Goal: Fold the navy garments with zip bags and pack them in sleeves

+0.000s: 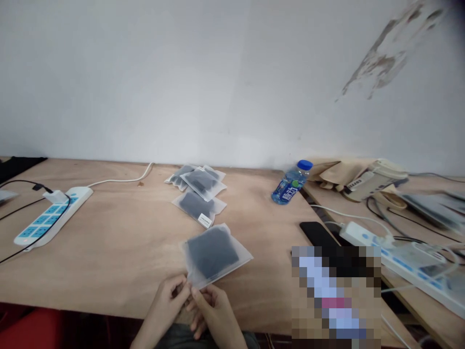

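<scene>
Wooden table against a pale wall. Left hand and right hand pinch the near corner of one frosted pouch, dark inside, by the table's front. Beyond lie at least four more pouches, one with a white label too small to read; then one bottle lettered white on blue, one "COFFEE" cup, two power strips.

Soft light greys the wall; coarse pixelation hides a lower-right patch.

The nearest pouch is matt, probably plastic, the table smooth wood, the bottle glossy plastic.
</scene>
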{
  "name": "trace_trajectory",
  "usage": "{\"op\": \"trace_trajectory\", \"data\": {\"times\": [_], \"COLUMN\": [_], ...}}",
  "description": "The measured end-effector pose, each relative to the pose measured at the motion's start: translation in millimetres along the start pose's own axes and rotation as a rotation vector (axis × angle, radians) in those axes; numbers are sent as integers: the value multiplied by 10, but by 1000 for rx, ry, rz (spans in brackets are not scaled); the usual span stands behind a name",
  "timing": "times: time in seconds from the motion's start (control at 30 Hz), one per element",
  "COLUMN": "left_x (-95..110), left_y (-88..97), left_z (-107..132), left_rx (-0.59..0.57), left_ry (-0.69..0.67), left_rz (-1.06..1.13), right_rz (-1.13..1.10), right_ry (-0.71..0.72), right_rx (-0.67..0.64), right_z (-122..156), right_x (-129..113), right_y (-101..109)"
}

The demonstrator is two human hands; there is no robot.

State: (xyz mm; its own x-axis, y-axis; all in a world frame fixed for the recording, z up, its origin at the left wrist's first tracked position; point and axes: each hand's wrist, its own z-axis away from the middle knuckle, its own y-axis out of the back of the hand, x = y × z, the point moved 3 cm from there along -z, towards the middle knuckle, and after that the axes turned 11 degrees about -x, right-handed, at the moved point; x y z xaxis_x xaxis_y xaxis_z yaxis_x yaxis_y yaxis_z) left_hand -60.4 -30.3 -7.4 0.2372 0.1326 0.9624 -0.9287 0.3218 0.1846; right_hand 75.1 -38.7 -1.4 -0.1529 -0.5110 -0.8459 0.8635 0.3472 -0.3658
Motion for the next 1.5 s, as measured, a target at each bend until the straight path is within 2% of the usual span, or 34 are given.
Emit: {"op": "trace_trajectory", "data": {"times": [0.13, 0.27, 0.43, 0.57, 0.7, 0.77, 0.87, 0.93, 1.07, 1.17, 1.23, 1.37, 1.43, 1.5], "left_x": [-62, -39, -40, -114, -152, -112, 51, 221, 536, 597, 563, 474, 452, 438], "left_y": [17, 2, 20, 144, 236, 239, 253, 325, 508, 488, 424, 355, 364, 371], "left_z": [25, 21, 23, 112, 220, 230, 165, 74, -143, -311, -402, -465, -441, -400], "left_rx": [22, 20, 45, 74, 16, -54, -164, -111, 207, 268, 246, 222, 188, 125], "left_ry": [33, 20, 107, 168, 215, 247, 285, 239, 33, -130, -183, -109, -28, 53], "left_rz": [43, 64, 147, 182, 122, 59, -89, -228, -490, -600, -648, -681, -670, -666], "right_rz": [-31, -17, -26, -29, 102, 219, 399, 494, 738, 920, 983, 905, 802, 717], "right_ry": [-3, -17, 12, 101, 186, 204, 217, 218, 232, 219, 177, 197, 233, 252], "right_rx": [3, 22, 53, 223, 433, 484, 566, 630, 803, 924, 855, 528, 472, 491], "right_z": [-13, -40, -90, -26, 91, 118, 133, 139, 169, 220, 246, 292, 313, 320], "right_x": [5, -14, -45, -228, -413, -450, -465, -469, -491, -500, -486, -424, -389, -357], "right_y": [12, 6, 58, 433, 909, 1034, 1051, 992, 871, 843, 837, 770, 741, 741]}}
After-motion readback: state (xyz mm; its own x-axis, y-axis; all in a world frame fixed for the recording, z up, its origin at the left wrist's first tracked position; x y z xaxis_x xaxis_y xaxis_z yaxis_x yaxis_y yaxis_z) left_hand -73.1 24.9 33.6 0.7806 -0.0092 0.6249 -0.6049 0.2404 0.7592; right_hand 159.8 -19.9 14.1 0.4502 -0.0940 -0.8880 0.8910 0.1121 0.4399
